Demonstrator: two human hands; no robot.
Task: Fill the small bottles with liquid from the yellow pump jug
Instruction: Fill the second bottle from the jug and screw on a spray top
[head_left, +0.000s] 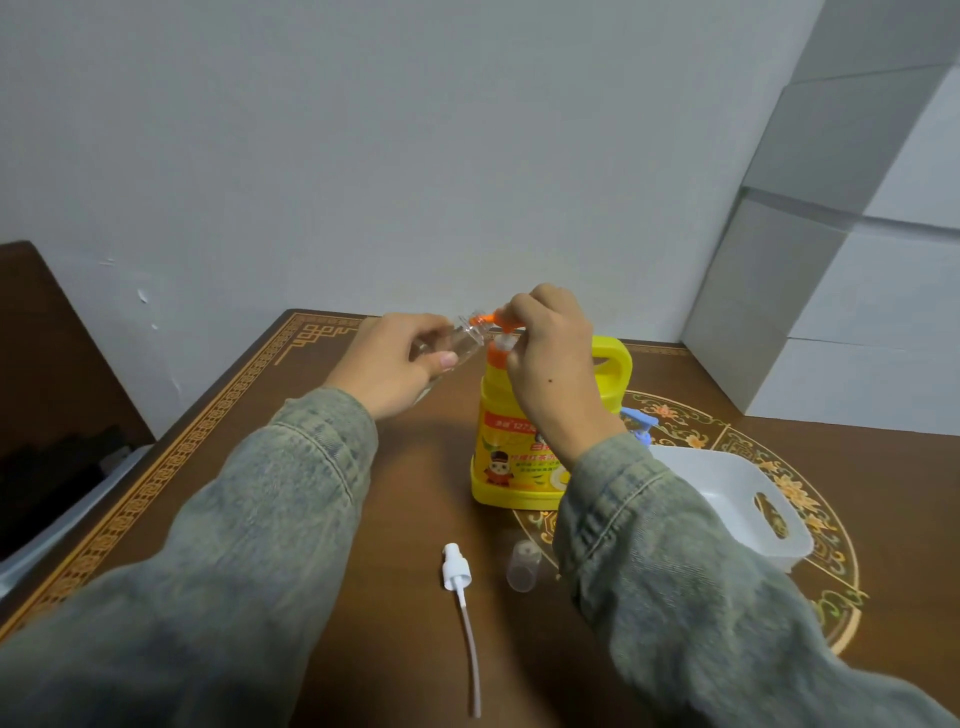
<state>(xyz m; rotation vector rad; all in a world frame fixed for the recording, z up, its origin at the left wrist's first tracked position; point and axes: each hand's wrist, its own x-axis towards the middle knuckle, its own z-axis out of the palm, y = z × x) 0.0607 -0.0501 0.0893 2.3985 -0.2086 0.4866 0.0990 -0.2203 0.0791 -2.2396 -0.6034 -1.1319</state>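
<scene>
The yellow pump jug (511, 457) stands upright in the middle of the brown table (415, 467). My right hand (553, 364) rests on its orange pump head (491, 318), fingers curled over the top. In my left hand (395, 358) a small clear bottle (462, 340) lies tilted, its open neck right at the orange spout. A white spray top with a long dip tube (460, 592) lies on the table near me. Beside it lies a clear cap (524, 564).
A white plastic basket (748, 499) sits at the right of the jug, partly behind my right sleeve. A blue sprayer piece (639, 421) shows behind the jug. White boxes (831, 312) are stacked at the far right. The table's left edge drops to a dark chair.
</scene>
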